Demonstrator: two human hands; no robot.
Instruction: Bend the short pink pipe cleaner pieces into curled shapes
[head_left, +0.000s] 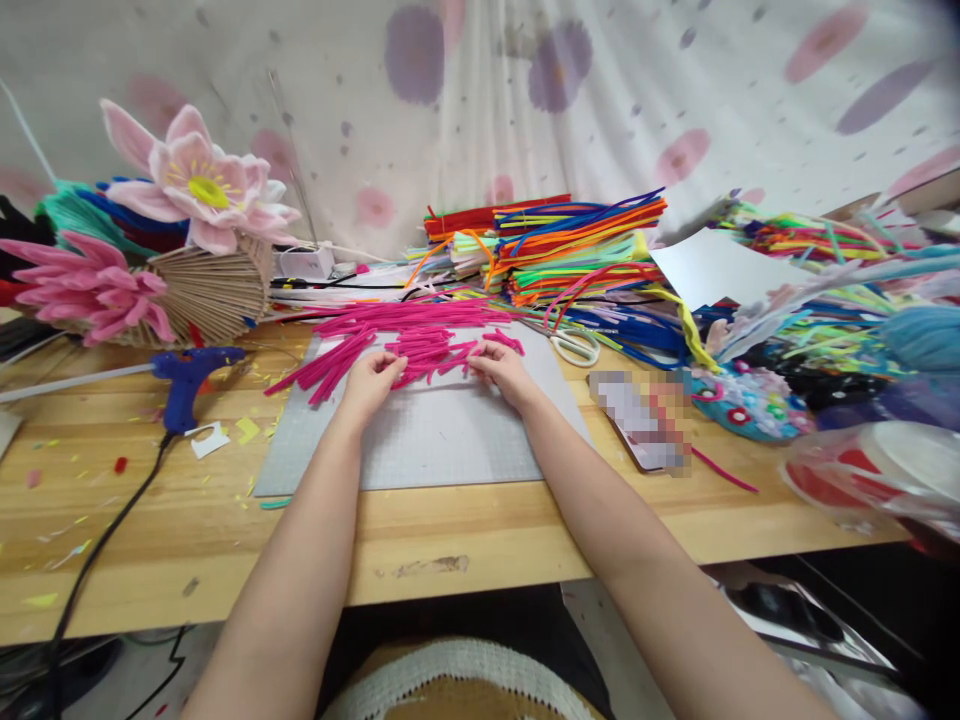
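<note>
Magenta pipe cleaners (pixel 420 316) lie along the back of a grey cutting mat (pixel 450 440), with shorter cut pieces (pixel 424 345) heaped in front of them. A fanned bundle (pixel 334 370) of the same colour sits to the left. At the front edge of the short pieces, my left hand (pixel 373 382) is closed, thumb and fingers pinched on a magenta piece. My right hand (pixel 501 372) is pinched likewise at the right end of the heap, by a small separate clump (pixel 510 342). The fingers partly hide what they grip.
A blue glue gun (pixel 187 385) with its cord lies left, before fluffy pink flowers (pixel 202 185). White-handled scissors (pixel 576 347), a phone (pixel 634 425) and a plastic-wrapped cup (pixel 885 465) are on the right. Colourful pipe cleaner bundles (pixel 577 240) line the back.
</note>
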